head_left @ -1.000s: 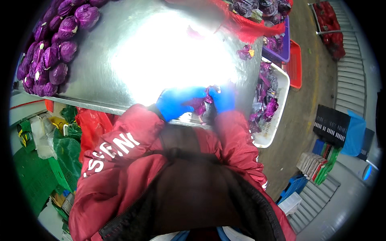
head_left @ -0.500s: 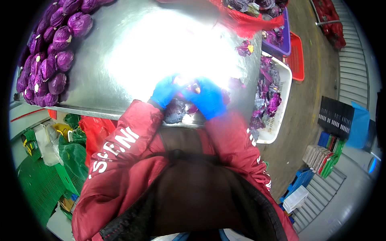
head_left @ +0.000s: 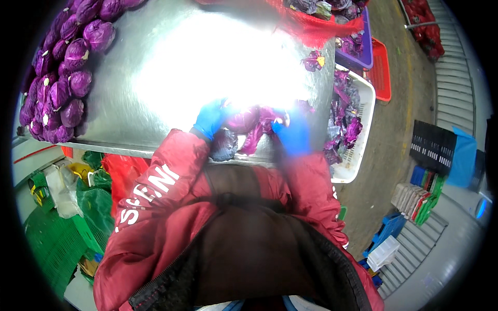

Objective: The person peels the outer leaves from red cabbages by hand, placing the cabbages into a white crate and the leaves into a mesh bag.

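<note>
At the near edge of the steel table my left hand [head_left: 210, 119], in a blue glove, grips a red cabbage [head_left: 243, 120] from its left side. Part of that head is washed out by glare. My right hand [head_left: 294, 133], also gloved in blue and smeared by motion, pinches a purple cabbage leaf [head_left: 265, 118] at the right of the head. Below the head hangs another purple leaf piece [head_left: 252, 141]. A dark, greyish outer leaf [head_left: 224, 145] lies under my left hand by the table edge.
Many red cabbages [head_left: 76, 54] are piled on the table's left. A leaf scrap [head_left: 313, 61] lies at its right. Beyond that edge stand a white crate [head_left: 369, 98] with leaves, a purple crate [head_left: 367, 41] and a red crate [head_left: 383, 70]. Red netting [head_left: 311, 30] drapes the far corner.
My right hand has moved right, away from my left, drawing a purple leaf off the cabbage's side. More of the head shows between my hands. My left hand stays nearly in place.
</note>
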Motion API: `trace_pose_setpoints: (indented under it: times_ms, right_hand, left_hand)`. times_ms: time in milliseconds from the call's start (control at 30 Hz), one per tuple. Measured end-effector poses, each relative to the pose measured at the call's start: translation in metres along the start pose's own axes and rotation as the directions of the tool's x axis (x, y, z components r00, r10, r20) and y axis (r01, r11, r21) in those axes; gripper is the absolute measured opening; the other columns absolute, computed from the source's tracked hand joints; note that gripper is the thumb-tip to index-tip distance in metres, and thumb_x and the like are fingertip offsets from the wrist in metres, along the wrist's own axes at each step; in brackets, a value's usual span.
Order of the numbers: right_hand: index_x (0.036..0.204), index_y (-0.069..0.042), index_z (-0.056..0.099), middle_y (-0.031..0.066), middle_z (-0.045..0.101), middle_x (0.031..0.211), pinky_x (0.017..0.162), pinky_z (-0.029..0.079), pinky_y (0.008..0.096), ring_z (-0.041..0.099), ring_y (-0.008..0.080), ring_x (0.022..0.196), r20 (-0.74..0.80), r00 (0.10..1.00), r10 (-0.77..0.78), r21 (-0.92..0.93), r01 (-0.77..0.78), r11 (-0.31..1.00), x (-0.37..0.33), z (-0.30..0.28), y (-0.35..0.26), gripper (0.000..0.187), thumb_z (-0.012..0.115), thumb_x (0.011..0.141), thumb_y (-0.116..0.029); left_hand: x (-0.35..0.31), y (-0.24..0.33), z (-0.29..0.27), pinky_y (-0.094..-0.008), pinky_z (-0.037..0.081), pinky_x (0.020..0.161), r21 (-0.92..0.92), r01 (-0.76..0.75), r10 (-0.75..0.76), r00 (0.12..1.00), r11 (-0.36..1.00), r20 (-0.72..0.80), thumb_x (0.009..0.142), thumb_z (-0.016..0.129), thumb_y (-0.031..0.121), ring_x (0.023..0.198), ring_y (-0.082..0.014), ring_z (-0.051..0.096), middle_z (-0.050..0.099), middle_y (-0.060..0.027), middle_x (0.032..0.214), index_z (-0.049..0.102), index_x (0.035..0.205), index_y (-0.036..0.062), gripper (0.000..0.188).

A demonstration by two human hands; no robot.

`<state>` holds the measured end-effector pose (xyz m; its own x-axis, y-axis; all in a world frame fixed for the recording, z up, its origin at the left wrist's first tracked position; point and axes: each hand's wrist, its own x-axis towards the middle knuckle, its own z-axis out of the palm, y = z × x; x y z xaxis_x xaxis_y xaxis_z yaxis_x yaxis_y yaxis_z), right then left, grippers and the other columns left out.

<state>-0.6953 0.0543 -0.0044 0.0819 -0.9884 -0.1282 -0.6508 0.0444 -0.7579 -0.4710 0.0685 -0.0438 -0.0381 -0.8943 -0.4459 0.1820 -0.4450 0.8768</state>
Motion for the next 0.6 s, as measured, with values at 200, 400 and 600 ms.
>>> trace_pose_setpoints:
  times_ms: [200, 400, 600]
  right_hand:
    - [0.098, -0.004, 0.061, 0.0113, 0.063, 0.086, 0.065, 0.050, 0.0345, 0.061, 0.0222, 0.073, 0.287, 0.943, -0.169, 0.048, 0.162, 0.986, 0.007, 0.001, -0.051, 0.033, 0.073, 0.075, -0.025]
    - [0.084, -0.003, 0.059, 0.0055, 0.063, 0.076, 0.068, 0.051, 0.0307, 0.060, 0.0137, 0.074, 0.219, 0.975, -0.047, 0.328, -0.028, 0.944, -0.013, 0.004, -0.002, 0.016, 0.068, 0.078, -0.015]
    - [0.080, -0.003, 0.056, 0.0028, 0.059, 0.076, 0.066, 0.049, 0.0253, 0.058, 0.0095, 0.075, 0.245, 0.965, 0.096, 0.552, -0.220, 0.804, -0.017, 0.010, -0.001, 0.013, 0.068, 0.076, -0.002]
  left_hand:
    - [0.003, 0.003, 0.006, -0.0247, 0.045, 0.068, -0.121, -0.049, 0.051, 0.999, 0.992, 0.018, 0.084, 0.063, 0.025, 0.077, -0.0083, 0.055, 0.064, -0.0029, 0.084, 0.067, 0.096, 0.0064, 0.022]
    - [-0.002, 0.035, 0.020, -0.0362, 0.048, 0.077, 0.184, -0.044, 0.063, 0.993, 0.982, -0.102, 0.085, 0.061, 0.030, 0.086, -0.0224, 0.061, 0.065, -0.0119, 0.093, 0.063, 0.101, 0.0019, 0.033]
    - [-0.031, 0.049, 0.049, -0.0370, 0.045, 0.089, 0.755, -0.431, 0.292, 0.900, 0.494, 0.322, 0.086, 0.064, 0.028, 0.106, -0.0275, 0.056, 0.054, -0.0152, 0.119, 0.043, 0.127, 0.0075, 0.051]
